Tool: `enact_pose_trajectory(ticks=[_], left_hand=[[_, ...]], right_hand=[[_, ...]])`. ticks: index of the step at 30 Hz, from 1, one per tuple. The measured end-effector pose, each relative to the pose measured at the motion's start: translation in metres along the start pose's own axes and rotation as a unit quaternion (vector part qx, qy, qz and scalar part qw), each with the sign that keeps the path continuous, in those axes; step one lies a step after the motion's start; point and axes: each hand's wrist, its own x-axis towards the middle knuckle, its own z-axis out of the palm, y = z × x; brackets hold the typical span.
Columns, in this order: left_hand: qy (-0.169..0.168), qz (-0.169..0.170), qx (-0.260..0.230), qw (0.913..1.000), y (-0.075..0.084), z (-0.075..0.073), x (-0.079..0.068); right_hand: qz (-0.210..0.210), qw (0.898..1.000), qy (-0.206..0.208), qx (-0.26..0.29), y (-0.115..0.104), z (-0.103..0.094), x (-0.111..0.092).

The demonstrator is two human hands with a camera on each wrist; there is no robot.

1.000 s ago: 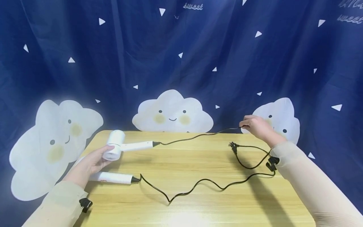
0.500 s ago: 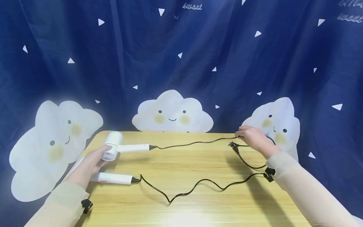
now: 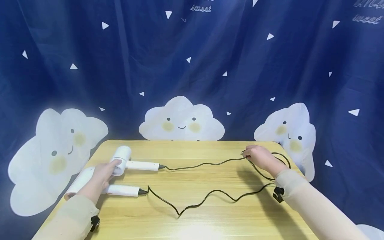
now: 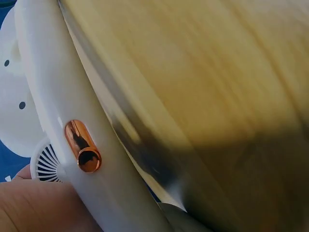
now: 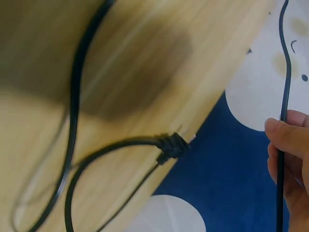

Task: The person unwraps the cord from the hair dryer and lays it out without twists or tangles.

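Note:
My left hand (image 3: pixel 103 175) grips the barrel of a white hair dryer (image 3: pixel 141 165), whose handle points right. A second white hair dryer (image 3: pixel 123 190) lies nearer on the table, partly hidden under that hand; the left wrist view shows a white handle with a copper-coloured switch (image 4: pixel 83 147). At the right my right hand (image 3: pixel 261 158) pinches the black cord (image 5: pixel 285 96) of the held dryer between thumb and fingers. Close to its fingertips in the head view is a black plug (image 5: pixel 173 146), shown at the table edge in the right wrist view.
The wooden table (image 3: pixel 210 186) has its back edge near a blue curtain (image 3: pixel 180 50) printed with clouds. The nearer dryer's black cord (image 3: pixel 204 200) runs in bends across the table to the right, where cord loops (image 3: pixel 286 158) lie by the right wrist.
My right hand has come down and slightly left with the cord, now over the plug. The left hand and its hair dryer have lowered towards the table.

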Motion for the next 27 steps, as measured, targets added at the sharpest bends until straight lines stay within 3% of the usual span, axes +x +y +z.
enact_pose_trajectory(ticks=[9, 16, 27], left_hand=[[-0.021, -0.004, 0.021, 0.9995, 0.000, 0.000, 0.000], [-0.051, -0.007, 0.000, 0.9987, 0.000, -0.001, 0.003], [-0.047, -0.010, 0.011, 0.9988, 0.000, 0.004, 0.003]], right_hand=[[0.005, 1.000, -0.005, 0.015, -0.005, 0.015, -0.001], [0.006, 0.999, -0.019, 0.038, -0.005, 0.027, -0.001], [-0.004, 0.997, -0.051, 0.063, -0.007, 0.044, -0.003]])
